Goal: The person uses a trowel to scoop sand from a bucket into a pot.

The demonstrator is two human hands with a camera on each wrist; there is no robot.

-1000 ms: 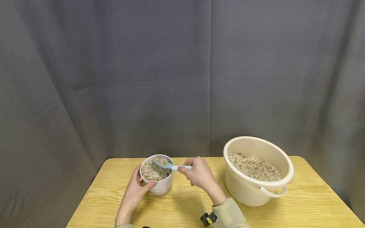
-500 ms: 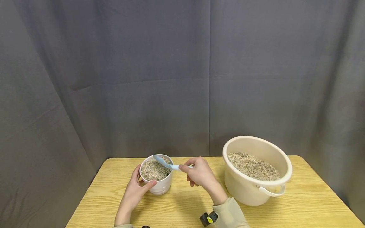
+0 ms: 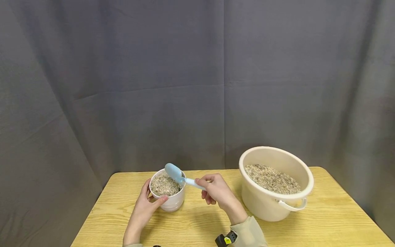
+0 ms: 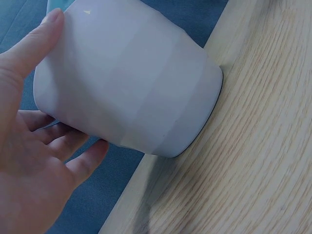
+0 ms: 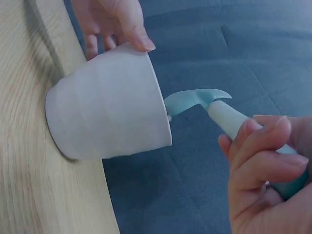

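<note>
A white pot (image 3: 174, 203) with faceted sides stands upright on the table, filled close to the rim with speckled gravel-like grains (image 3: 163, 185). My left hand (image 3: 145, 208) grips it from the left, thumb at the near rim and fingers round the far side. In my right hand (image 3: 218, 192) is a light-blue trowel (image 3: 174, 173), its pale handle (image 5: 229, 119) held between thumb and curled fingers. The blade is over the pot's right rim, its rounded back facing up in the head view. The right wrist view shows its tip dipping behind the rim.
A large cream bucket (image 3: 262, 207) with a white carrying handle (image 3: 291, 207) stands on the right of the wooden table (image 3: 105, 219), holding more of the same grains (image 3: 271, 179). Grey curtain (image 3: 160, 85) hangs behind and at both sides.
The trowel's blade has lifted from the grains and turned so that its rounded back shows. Its handle now slopes down towards my right hand. My left hand keeps its grip on the pot.
</note>
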